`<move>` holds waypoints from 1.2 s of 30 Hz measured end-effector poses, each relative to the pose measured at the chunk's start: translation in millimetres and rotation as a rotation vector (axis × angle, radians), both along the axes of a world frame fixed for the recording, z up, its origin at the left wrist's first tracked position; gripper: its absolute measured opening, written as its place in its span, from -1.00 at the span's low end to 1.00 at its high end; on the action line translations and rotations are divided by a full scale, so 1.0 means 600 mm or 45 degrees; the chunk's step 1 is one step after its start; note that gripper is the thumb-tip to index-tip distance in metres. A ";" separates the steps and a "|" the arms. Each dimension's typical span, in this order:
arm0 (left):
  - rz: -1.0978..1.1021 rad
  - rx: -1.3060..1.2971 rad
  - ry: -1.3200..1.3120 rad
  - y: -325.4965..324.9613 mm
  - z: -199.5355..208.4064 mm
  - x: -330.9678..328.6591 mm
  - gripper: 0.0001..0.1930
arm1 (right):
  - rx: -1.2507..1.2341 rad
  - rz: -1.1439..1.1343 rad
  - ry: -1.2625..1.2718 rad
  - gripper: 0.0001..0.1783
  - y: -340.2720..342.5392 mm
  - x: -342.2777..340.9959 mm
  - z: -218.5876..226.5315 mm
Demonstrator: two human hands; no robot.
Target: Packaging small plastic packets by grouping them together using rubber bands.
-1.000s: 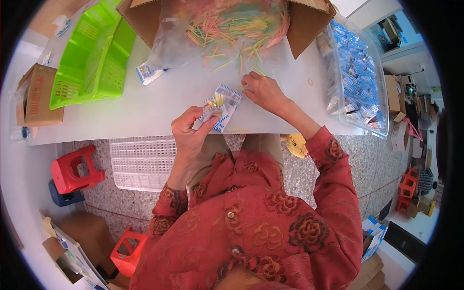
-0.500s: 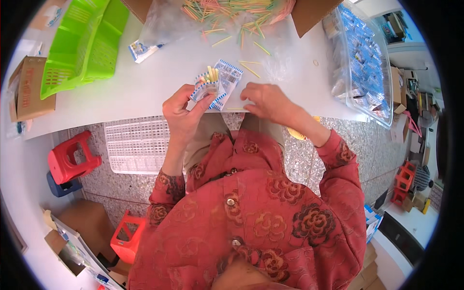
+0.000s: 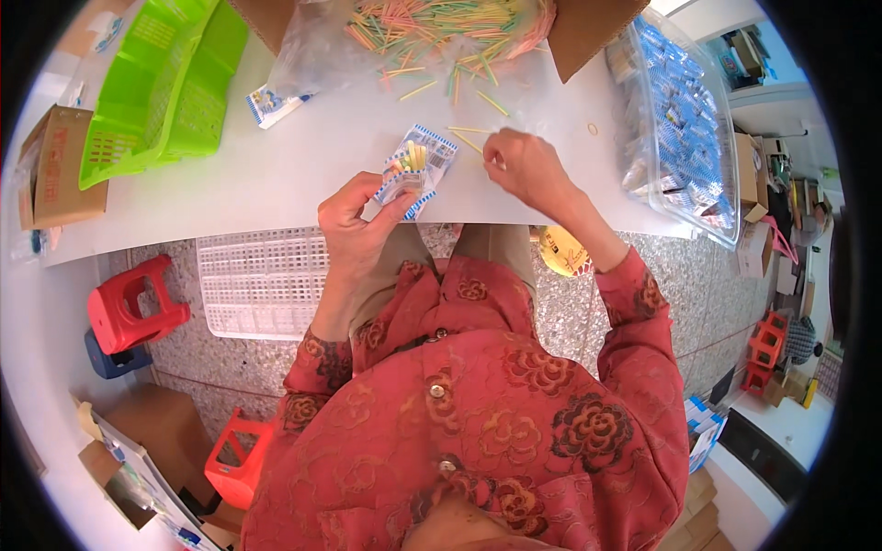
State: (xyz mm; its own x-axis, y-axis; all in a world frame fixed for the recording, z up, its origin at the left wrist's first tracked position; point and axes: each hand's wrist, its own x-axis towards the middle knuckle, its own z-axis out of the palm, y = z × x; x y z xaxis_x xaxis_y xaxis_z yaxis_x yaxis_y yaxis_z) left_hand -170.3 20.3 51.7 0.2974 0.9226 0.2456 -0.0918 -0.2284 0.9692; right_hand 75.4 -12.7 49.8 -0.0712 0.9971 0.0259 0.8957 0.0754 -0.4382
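My left hand (image 3: 354, 216) grips a small blue-and-white plastic packet (image 3: 401, 189) at the table's near edge. Several thin pale-yellow sticks (image 3: 415, 156) stand up out of the packet's open mouth. Behind it a flat packet of the same print (image 3: 439, 151) shows; whether the hand holds that one too I cannot tell. To the right, my right hand (image 3: 528, 170) is just above the table with its fingers curled and fingertips together. Anything between them is hidden. Loose yellow sticks (image 3: 467, 140) lie close by its fingertips.
A clear bag spills pastel sticks (image 3: 450, 32) between cardboard flaps (image 3: 597, 32) at the back. A green basket (image 3: 165, 101) and another packet (image 3: 274, 106) are on the left. At right stands a clear bin (image 3: 726, 216) of blue-and-white packets, with a rubber band (image 3: 593, 129) beside it.
My right hand has moved away from the packet, to the right and slightly farther back, and its fingers have curled in. My left hand has shifted slightly right with the packet.
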 end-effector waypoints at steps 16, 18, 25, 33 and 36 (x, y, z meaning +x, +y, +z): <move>0.081 -0.001 0.112 0.002 0.002 -0.012 -0.87 | 0.309 0.452 -0.758 -0.85 0.205 0.024 -0.027; 0.029 0.019 0.094 0.004 -0.002 -0.013 -0.87 | 0.295 0.548 -0.830 -0.85 0.206 0.014 -0.023; 0.011 0.029 0.082 0.007 -0.003 -0.013 -0.88 | 0.241 0.654 -0.844 -0.88 0.233 0.003 -0.035; 0.003 0.058 0.120 0.004 0.001 -0.017 -0.88 | 0.227 0.362 -0.227 -0.82 0.272 -0.015 -0.071; 0.028 0.023 0.111 0.003 0.008 -0.018 -0.88 | 0.258 0.350 -0.159 -0.77 0.276 -0.025 -0.069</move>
